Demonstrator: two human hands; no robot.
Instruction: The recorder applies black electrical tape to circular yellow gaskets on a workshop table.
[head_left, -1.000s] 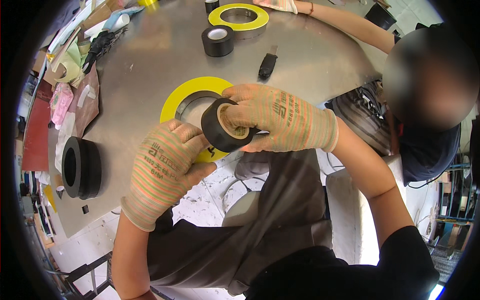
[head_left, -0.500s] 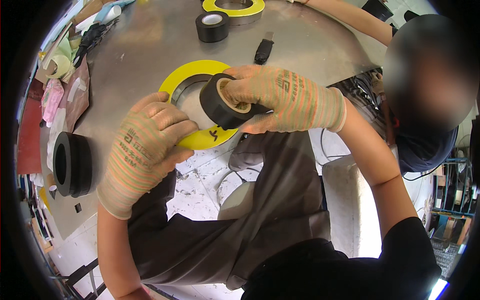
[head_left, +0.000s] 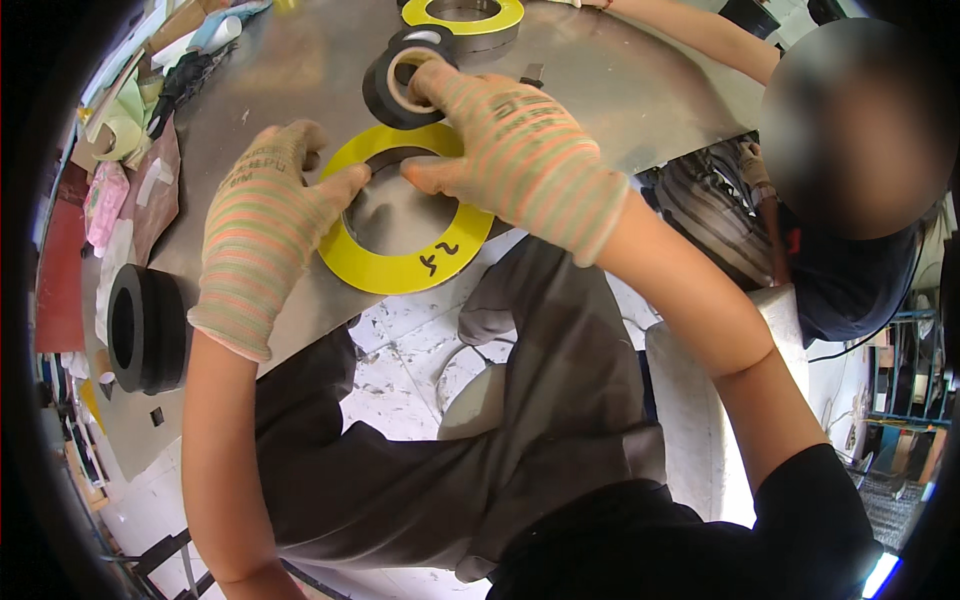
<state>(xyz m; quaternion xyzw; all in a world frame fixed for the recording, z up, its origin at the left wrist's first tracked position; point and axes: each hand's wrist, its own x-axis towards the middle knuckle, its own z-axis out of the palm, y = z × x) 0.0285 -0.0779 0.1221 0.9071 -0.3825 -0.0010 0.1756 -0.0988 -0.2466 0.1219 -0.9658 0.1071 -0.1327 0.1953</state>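
Observation:
A flat yellow ring (head_left: 385, 273) with dark handwritten marks lies at the table's near edge, its front part jutting over it. My left hand (head_left: 262, 215), in a striped knit glove, is at the ring's left side. Its thumb reaches over the upper left of the ring, apart from the bent fingers, and nothing shows in its grasp. My right hand (head_left: 525, 150), gloved alike, holds up a roll of black tape (head_left: 383, 93) by fingers in its core, just beyond the ring. The right thumb points down over the ring's opening.
Behind the held roll is another black tape roll (head_left: 432, 36), partly covered. A second yellow ring (head_left: 490, 22) lies at the far side. Black foam-like rings (head_left: 150, 330) stand at left, near scraps (head_left: 125, 120). My right hand mostly hides a blade (head_left: 533, 73). A co-worker (head_left: 850, 270) sits at right.
My right hand has carried the tape roll away from me and leftward, off the ring. My left hand has let go of the ring's near left edge and moved up. The ring now lies flatter.

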